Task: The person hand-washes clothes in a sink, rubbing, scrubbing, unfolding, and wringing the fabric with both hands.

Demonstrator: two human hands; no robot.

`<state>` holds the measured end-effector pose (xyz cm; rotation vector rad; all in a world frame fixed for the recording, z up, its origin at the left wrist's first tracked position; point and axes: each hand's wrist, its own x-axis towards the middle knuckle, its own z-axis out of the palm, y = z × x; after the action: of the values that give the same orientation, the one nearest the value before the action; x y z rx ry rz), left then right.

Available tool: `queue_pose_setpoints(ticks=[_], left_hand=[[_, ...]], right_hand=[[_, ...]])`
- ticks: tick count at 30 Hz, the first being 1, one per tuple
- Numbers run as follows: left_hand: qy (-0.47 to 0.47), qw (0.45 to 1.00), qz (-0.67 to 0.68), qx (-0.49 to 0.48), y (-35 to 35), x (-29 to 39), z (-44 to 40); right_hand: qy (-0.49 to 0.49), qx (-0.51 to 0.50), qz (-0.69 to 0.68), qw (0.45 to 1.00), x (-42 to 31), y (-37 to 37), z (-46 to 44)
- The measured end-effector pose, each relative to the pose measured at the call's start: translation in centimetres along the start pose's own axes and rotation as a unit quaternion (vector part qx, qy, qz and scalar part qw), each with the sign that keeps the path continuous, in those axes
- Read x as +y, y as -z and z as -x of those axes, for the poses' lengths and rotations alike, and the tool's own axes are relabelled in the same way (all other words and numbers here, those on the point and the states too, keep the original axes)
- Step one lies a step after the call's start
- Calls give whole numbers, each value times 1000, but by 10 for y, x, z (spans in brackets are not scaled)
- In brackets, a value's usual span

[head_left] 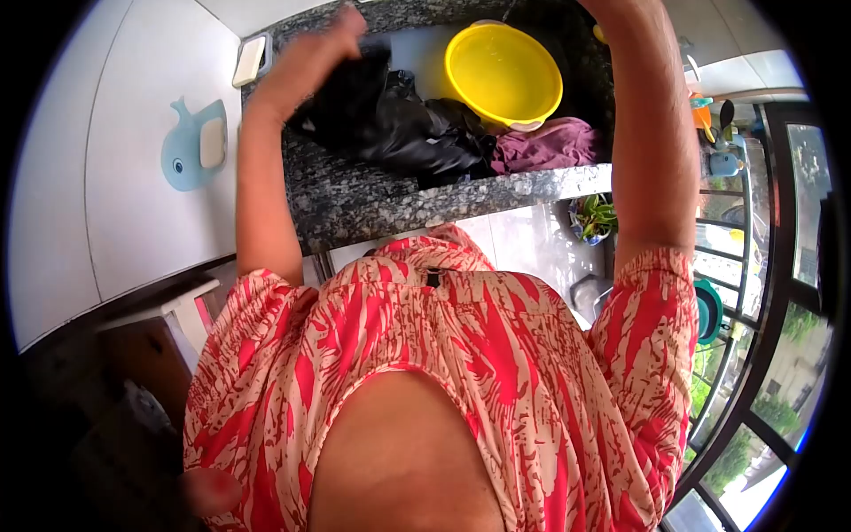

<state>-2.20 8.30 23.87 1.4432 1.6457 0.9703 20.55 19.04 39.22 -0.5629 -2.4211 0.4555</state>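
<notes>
1. Left hand (341,34): I have it at the far left end of the black cloth (421,133). Motion blur covers the fingers; I cannot tell whether they grasp the cloth or are released.
2. Right hand: out of view beyond the top edge. Only the right forearm (656,133) shows, extended to the right of the yellow basin (503,75). I cannot tell the hand's state.
3. Black cloth: bunched behind the near edge of the speckled stone table (355,208), left of and nearer to me than the basin.
4. Purple cloth (550,146): crumpled at the right end of the black cloth, on the near side of the basin.
5. Yellow basin: open side up, with a handle on its near rim.
6. Left side: a white bar (251,60) sits in a holder at the table's edge; a blue whale-shaped holder (191,151) is on the white tiled wall (133,160).
</notes>
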Motion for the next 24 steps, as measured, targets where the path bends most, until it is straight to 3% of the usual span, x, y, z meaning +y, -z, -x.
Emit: queue_pose_setpoints(ticks=[1, 3, 5, 6, 9, 10, 11, 13, 15, 18, 21, 24], left_hand=[[115, 941, -290, -133, -7, -2, 5], [124, 889, -412, -159, -35, -81, 33], [182, 883, -396, -172, -53, -81, 62], [168, 899, -379, -143, -63, -89, 71], [140, 910, -374, -107, -111, -111, 86], [169, 905, -373, -115, -128, -102, 82], [155, 909, -377, -86, -149, -110, 84], [160, 908, -376, -89, -162, -88, 89], [181, 903, -370, -118, -195, -68, 80], [205, 900, -377, -79, -223, -62, 62], [241, 876, -414, -53, -212, -72, 44], [349, 839, -418, 11, -208, -102, 5]], right_hand=[[-103, -40, -82, 991, 8, 1, 15], [-203, -47, -103, 973, 52, -9, 58], [-25, -72, 54, 996, 119, 2, 79], [-151, -54, 43, 986, 153, -2, 103], [-358, -114, 65, 924, 275, -18, 189], [-288, -114, 124, 943, 334, -39, 233], [-365, -161, 130, 908, 352, -53, 251], [-399, -120, 55, 908, 386, -107, 295], [-477, -90, 35, 873, 418, -147, 328], [-469, 8, -10, 883, 417, -155, 318], [-468, 23, -9, 883, 423, -155, 294], [-445, 23, -5, 895, 471, -161, 272]])
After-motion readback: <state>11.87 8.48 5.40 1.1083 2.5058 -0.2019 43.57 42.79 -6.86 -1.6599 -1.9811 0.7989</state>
